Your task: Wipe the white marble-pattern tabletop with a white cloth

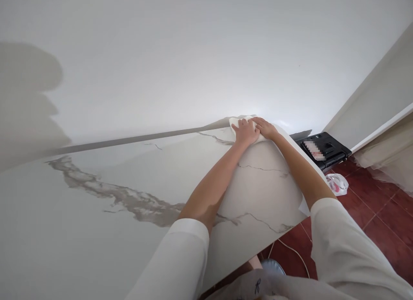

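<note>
Both arms reach forward over a white marble-patterned tabletop [135,179]. At its far edge by the wall lies a white cloth [235,122]. My left hand [245,132] presses on the cloth with its fingers spread. Beside it on the right, my right hand [265,128] rests on the cloth too, its fingers reaching toward the left hand and partly over the cloth. The cloth is bunched under both hands, against the tabletop.
A white wall [193,54] runs along the table's far edge. Right of the table are a black case [332,149], a plastic bag [337,184], a pale curtain [387,149] and a red tiled floor [377,205]. A cable [298,252] lies below the table.
</note>
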The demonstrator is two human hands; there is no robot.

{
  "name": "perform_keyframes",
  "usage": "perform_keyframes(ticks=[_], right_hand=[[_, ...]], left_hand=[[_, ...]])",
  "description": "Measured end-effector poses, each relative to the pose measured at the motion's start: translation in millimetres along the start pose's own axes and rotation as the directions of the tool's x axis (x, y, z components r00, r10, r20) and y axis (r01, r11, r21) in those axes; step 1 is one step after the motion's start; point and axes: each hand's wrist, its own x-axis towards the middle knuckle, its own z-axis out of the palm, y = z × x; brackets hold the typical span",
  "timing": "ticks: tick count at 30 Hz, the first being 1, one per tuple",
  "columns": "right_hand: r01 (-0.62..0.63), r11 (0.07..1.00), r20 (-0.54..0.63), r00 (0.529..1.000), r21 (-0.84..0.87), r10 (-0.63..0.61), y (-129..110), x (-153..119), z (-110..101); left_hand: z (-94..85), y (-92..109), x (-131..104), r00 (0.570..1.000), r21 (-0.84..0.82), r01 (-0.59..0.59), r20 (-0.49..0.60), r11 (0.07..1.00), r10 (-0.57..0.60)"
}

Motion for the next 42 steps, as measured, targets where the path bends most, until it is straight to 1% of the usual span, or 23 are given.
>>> perform_keyframes(ticks=[3, 7, 12, 16, 18, 21, 25, 28, 31, 33, 38, 42], right_hand=[[0.008, 1.000, 0.010, 1.000, 0.017, -0.008, 6, 5, 3], [0.037, 0.999, 0.017, 0.999, 0.027, -0.038, 10, 3, 4], [0.063, 0.997, 0.027, 0.998, 0.034, -0.064, 21, 1, -4], [0.026, 0.998, 0.011, 1.000, 0.048, -0.027, 30, -1, -12], [0.005, 0.999, 0.015, 1.000, 0.032, -0.006, 29, -4, -14], [0.008, 1.000, 0.031, 0.999, 0.004, -0.008, 25, -14, -13], [0.008, 1.000, 0.020, 1.000, -0.002, -0.008, 23, -39, -12], [0.046, 0.999, 0.002, 0.999, -0.002, -0.046, 21, -65, -12], [0.019, 1.000, -0.017, 1.000, -0.009, -0.019, 15, -93, -13], [0.006, 1.000, -0.029, 1.000, -0.017, -0.007, 8, -111, -14], [0.118, 0.992, -0.068, 0.990, -0.041, -0.120, -11, -157, -16], [0.107, 0.994, -0.079, 0.991, -0.034, -0.109, -22, -187, -19]], left_hand=[[-1.2, -1, 3, 1.000, 0.014, 0.008, 0.012, 1.000, -0.008], [-1.0, 2, 3, 1.000, 0.043, 0.013, 0.015, 0.999, -0.014], [3.8, 16, 7, 0.999, 0.047, 0.039, 0.017, 0.998, -0.040], [7.3, 28, 11, 1.000, 0.039, 0.023, 0.003, 0.999, -0.023], [8.0, 29, 10, 1.000, 0.044, 0.011, -0.003, 0.999, -0.011], [8.3, 28, 2, 1.000, 0.056, -0.011, -0.003, 0.998, 0.011], [9.1, 32, -17, 0.999, 0.081, -0.050, 0.015, 0.995, 0.049], [9.7, 40, -36, 0.997, 0.087, -0.080, 0.028, 0.993, 0.078], [8.2, 47, -58, 0.994, 0.079, -0.107, 0.034, 0.991, 0.105], [5.3, 50, -74, 0.993, 0.075, -0.118, 0.035, 0.990, 0.115], [-6.0, 60, -119, 0.990, 0.087, -0.130, 0.067, 0.988, 0.125], [-12.7, 68, -146, 0.985, 0.097, -0.133, 0.124, 0.986, 0.121]])
